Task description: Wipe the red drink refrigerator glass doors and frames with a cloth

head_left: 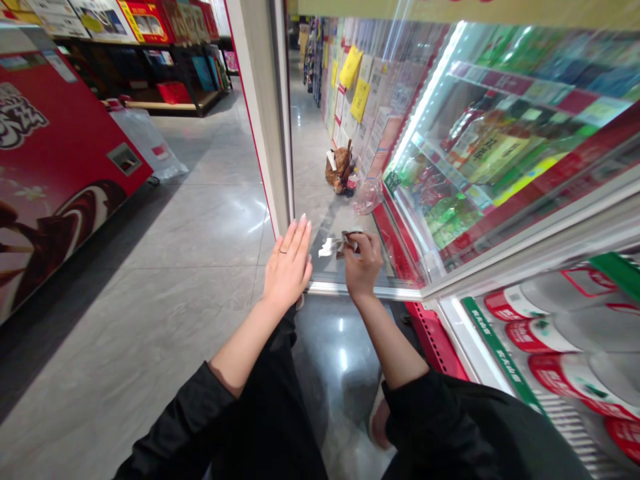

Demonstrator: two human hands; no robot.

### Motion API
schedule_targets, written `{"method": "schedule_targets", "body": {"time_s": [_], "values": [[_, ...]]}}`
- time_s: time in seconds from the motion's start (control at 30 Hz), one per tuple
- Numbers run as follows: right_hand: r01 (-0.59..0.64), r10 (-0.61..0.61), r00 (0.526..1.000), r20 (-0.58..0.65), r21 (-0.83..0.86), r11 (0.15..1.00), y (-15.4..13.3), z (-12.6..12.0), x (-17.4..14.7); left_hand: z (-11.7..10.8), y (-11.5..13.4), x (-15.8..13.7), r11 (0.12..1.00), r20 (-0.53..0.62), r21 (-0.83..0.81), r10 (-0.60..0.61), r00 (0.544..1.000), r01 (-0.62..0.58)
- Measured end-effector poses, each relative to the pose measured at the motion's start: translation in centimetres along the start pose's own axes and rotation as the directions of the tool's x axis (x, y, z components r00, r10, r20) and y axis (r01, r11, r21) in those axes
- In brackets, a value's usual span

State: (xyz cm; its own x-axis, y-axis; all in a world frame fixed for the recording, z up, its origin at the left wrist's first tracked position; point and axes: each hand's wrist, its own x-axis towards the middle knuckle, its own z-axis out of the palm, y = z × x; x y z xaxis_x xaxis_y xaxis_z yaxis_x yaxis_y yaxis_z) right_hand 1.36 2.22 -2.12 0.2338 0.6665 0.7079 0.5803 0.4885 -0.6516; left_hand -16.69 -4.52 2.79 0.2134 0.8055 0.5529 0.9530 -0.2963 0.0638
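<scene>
The right hand [364, 265] pinches a small, crumpled, grey-and-white scrap [346, 243], maybe paper or cloth, up by the clear glass door with a silver metal frame [330, 288]. The left hand [287, 268] is flat at the door's edge, holding nothing. The scrap looks light and soft; its bunched middle seems best to grip.

the floor [200, 227], grey and shiny, carries a red freezer [60, 153] and a clear pack [143, 137]. bottles [555, 370] line the fridge shelf [500, 357]. a red packet [173, 93] sits on the rack [143, 105].
</scene>
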Motion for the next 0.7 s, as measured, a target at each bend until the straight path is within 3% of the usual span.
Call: {"method": "schedule_targets", "body": {"time_s": [0.1,0.2,0.4,0.53,0.7], "values": [[0.006,-0.008,0.995,-0.097,-0.018,1.0,0.4,-0.8,1.1,-0.5,-0.2,0.0,0.999,0.018,0.022,-0.032,0.999,0.031],[-0.05,0.037,0.986,-0.162,-0.076,0.996,1.5,-1.6,0.3,-0.9,-0.5,-0.1,0.997,0.03,0.041,-0.059,0.998,0.057],[-0.003,-0.001,0.999,-0.051,-0.073,0.997,0.4,0.5,-2.4,-1.1,-0.9,-0.2,0.997,0.05,0.04,-0.075,0.996,0.073],[0.078,-0.077,0.997,0.027,-0.047,0.996,-2.5,2.2,-0.5,-1.4,-0.9,-0.2,0.996,0.073,0.014,-0.094,0.993,0.093],[0.154,-0.161,0.98,-0.121,-0.067,0.986,-2.7,1.0,2.0,-2.2,-1.0,-0.1,0.992,0.091,-0.012,-0.123,0.988,0.125]]}}
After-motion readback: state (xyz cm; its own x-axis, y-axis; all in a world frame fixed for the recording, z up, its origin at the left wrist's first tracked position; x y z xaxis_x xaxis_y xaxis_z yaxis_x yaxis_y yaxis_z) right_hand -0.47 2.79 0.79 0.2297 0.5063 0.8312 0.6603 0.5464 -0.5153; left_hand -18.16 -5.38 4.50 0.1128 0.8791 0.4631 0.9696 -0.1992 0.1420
